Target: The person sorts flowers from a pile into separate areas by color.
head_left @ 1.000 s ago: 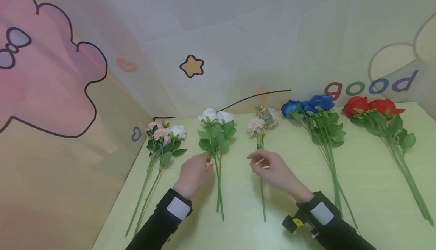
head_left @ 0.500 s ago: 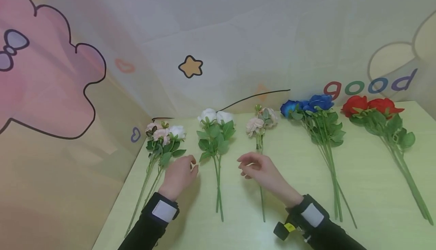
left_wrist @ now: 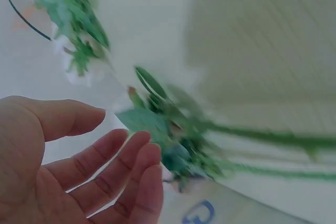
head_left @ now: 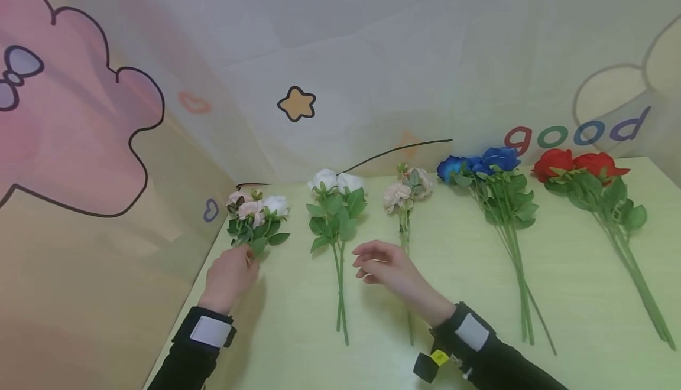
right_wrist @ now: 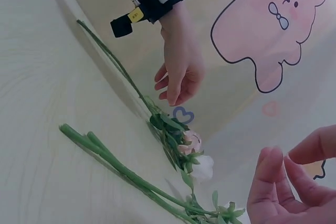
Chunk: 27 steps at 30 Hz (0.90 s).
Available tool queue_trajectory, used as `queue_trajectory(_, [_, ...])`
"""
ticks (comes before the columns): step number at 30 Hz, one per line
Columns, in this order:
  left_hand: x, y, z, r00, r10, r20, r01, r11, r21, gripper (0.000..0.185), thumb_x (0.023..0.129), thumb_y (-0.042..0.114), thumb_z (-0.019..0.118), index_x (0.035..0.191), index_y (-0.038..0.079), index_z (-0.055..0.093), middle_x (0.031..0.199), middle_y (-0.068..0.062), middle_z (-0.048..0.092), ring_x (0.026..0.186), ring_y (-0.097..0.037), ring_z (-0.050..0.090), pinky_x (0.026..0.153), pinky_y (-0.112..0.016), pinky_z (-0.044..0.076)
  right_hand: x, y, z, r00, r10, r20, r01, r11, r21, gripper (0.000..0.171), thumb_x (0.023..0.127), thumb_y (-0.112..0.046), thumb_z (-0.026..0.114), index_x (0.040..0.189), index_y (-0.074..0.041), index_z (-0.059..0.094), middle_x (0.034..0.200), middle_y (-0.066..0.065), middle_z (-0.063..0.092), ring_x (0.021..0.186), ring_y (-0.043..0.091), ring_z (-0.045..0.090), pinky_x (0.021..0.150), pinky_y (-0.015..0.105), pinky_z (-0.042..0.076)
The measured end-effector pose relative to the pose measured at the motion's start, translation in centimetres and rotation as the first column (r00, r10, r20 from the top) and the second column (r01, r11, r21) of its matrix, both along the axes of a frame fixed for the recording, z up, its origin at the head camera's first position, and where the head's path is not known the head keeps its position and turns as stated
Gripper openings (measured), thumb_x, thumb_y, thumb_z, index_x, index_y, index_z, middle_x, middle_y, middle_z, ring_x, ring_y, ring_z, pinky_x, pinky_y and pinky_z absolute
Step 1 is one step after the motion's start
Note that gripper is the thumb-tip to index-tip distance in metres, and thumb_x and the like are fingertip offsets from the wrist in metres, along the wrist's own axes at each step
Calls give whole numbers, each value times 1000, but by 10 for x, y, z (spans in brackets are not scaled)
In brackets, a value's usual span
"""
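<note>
At the table's left edge my left hand point(head_left: 227, 279) is over the stems of the leftmost bunch of pink and white flowers point(head_left: 255, 210), just below its leaves. In the left wrist view its fingers point(left_wrist: 105, 182) are loosely bent, apart from the thumb, with no stem between them. My right hand point(head_left: 396, 278) hovers with bent fingers between the white roses point(head_left: 336, 204) and the pale pink flowers point(head_left: 399, 196), hiding part of the pink flowers' stem. In the right wrist view, thumb and fingertips point(right_wrist: 270, 156) come close together and hold nothing.
Blue roses point(head_left: 500, 161) and red roses point(head_left: 555, 164) lie to the right, stems toward the front. A printed cloth wall point(head_left: 372, 83) stands behind the table point(head_left: 298, 319) and along its left side.
My left hand has moved left, from beside the white roses to the leftmost bunch. My right hand has drifted left from the pale pink flowers' stem. The flowers lie as before.
</note>
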State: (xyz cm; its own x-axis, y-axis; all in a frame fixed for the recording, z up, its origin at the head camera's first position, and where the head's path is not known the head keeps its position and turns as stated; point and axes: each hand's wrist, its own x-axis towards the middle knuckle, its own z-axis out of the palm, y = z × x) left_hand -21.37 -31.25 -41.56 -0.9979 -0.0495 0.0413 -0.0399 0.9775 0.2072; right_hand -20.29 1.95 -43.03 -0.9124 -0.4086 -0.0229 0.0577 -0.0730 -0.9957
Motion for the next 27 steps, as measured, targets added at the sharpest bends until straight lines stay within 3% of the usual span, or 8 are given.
queue_trajectory(6, [4, -38, -1, 990, 106, 96, -100, 993, -64, 31, 93, 19, 63, 104, -10, 62, 96, -27, 70, 80, -37, 68, 62, -48, 54, -1, -13, 0, 1000, 19, 9, -19, 1000, -11, 34, 96, -1, 54, 127, 15, 53, 103, 16, 69, 82, 8, 66, 77, 20, 57])
queue_trajectory(12, [7, -66, -6, 971, 129, 202, -126, 992, -30, 41, 92, 23, 62, 106, -16, 61, 101, -30, 69, 86, -40, 67, 72, -49, 54, 0, -26, 0, 998, 44, 43, -43, 998, -41, 34, 96, 1, 54, 127, 15, 52, 102, 14, 70, 82, 8, 67, 78, 21, 57])
queue_trajectory(14, [8, -72, -8, 963, 136, 231, -134, 991, -26, 36, 91, 24, 62, 93, -12, 64, 86, -23, 67, 77, -34, 64, 64, -42, 50, 0, -29, -1, 997, 51, 52, -49, 998, -47, 33, 96, 1, 54, 127, 15, 54, 100, 10, 70, 82, 9, 67, 78, 21, 57])
queue_trajectory(17, [11, -77, -10, 956, 133, 260, -130, 991, -29, 35, 89, 25, 63, 65, 2, 54, 62, -5, 48, 59, -20, 48, 53, -31, 36, 1, -33, -1, 997, 56, 50, -54, 998, -42, 31, 97, 0, 55, 125, 12, 56, 100, 9, 70, 82, 9, 67, 78, 22, 56])
queue_trajectory(20, [12, -79, -13, 953, 122, 277, -121, 992, -21, 42, 88, 25, 62, 55, 14, 39, 57, 4, 33, 54, -14, 36, 51, -27, 27, 1, -35, -2, 997, 56, 50, -55, 998, -28, 29, 96, 0, 54, 124, 10, 57, 101, 12, 70, 81, 9, 66, 78, 22, 56])
queue_trajectory(23, [11, -78, -16, 950, 115, 289, -117, 993, -13, 37, 88, 24, 61, 57, 14, 44, 58, 3, 38, 55, -15, 39, 51, -27, 29, 2, -35, -3, 997, 51, 57, -51, 999, -8, 28, 96, 0, 54, 123, 9, 58, 103, 17, 69, 82, 10, 65, 78, 23, 56])
queue_trajectory(27, [7, -76, -17, 942, 123, 313, -126, 992, -11, 24, 88, 20, 59, 70, 5, 58, 67, -4, 50, 63, -20, 47, 55, -29, 34, 3, -34, -3, 996, 60, 73, -60, 998, 0, 28, 97, -2, 55, 123, 7, 58, 106, 19, 68, 83, 10, 65, 79, 23, 56])
